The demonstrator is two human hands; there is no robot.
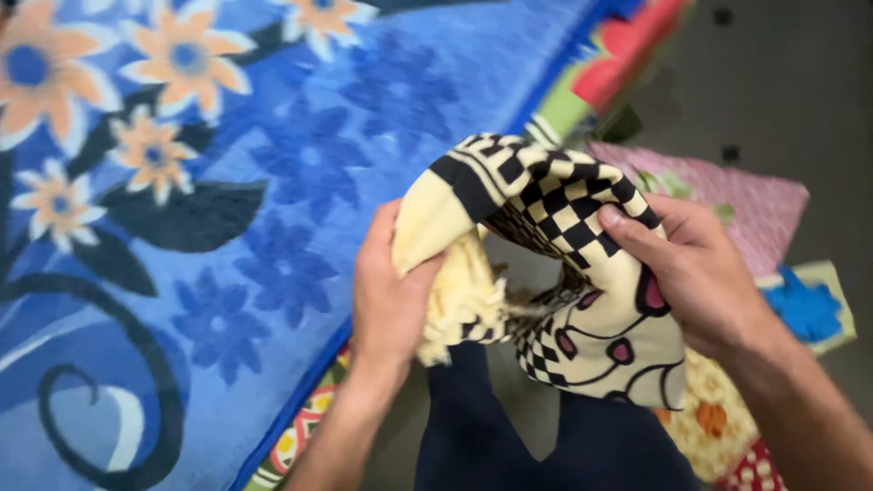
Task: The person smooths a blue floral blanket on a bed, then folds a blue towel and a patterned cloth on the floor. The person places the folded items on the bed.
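Note:
My left hand (386,300) and my right hand (700,273) both grip a cream cloth (555,273) with a black-and-cream checkered band and pink-and-black line patterns. The cloth is bunched and arched between the hands, held up above the edge of a bed. My left hand clutches the plain cream, frayed end. On the checkered part lies the thumb of my right hand, with its fingers hidden behind the fabric.
A blue blanket (273,182) with orange and dark blue flowers covers the bed at left. A pink patterned cloth (746,205), a blue-and-green piece (809,309) and more printed fabric (718,427) lie at right. Dark navy clothing (509,436) is below. Grey floor (782,82) at top right.

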